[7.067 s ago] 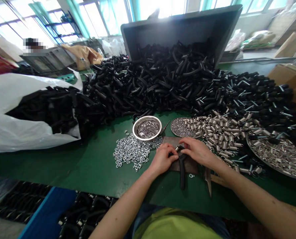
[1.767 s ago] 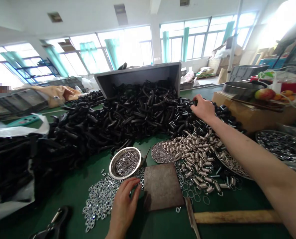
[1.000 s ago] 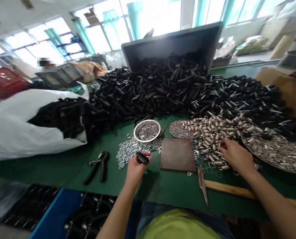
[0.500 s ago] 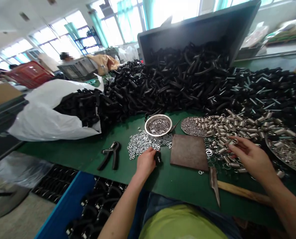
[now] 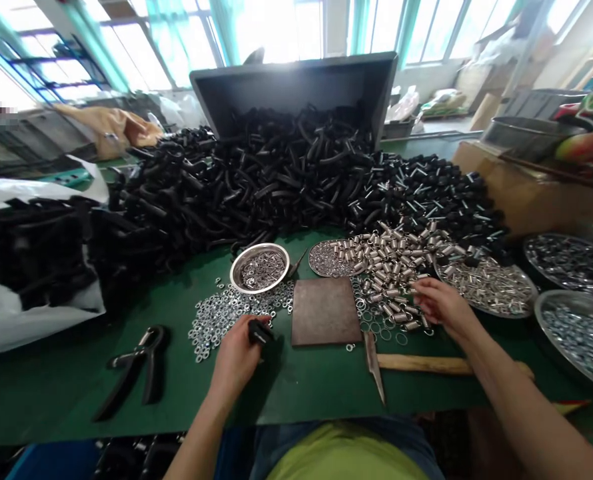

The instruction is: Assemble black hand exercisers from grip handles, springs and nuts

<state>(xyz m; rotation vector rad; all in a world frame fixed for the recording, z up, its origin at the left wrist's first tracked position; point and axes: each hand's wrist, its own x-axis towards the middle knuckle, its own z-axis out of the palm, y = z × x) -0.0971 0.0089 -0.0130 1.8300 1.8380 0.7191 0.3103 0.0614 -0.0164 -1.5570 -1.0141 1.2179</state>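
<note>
My left hand [image 5: 237,353] is closed round a black plastic handle [image 5: 260,331], held just above the green table by the pile of small metal nuts [image 5: 209,327]. Much of the handle is hidden in the fingers. Over the right edge of a heap of coil springs [image 5: 391,263] is my right hand [image 5: 439,303], thumb and fingertips drawn together; what is between them does not show clearly. An assembled hand grip [image 5: 139,367] with two black handles lies on the left. Between my hands lies a flat brown metal plate [image 5: 325,313].
A hammer [image 5: 421,363] lies before the plate. Behind are a bowl of small metal parts [image 5: 260,289] and a big mound of black handles [image 5: 276,180] spilling from a grey bin [image 5: 296,70]. Metal trays [image 5: 539,303] stand at right, a white bag [image 5: 41,327] at left.
The view has swung to the right, bringing more trays and a cardboard box into sight. My left hand still holds the black handle; my right hand remains at the springs, now at their right edge.
</note>
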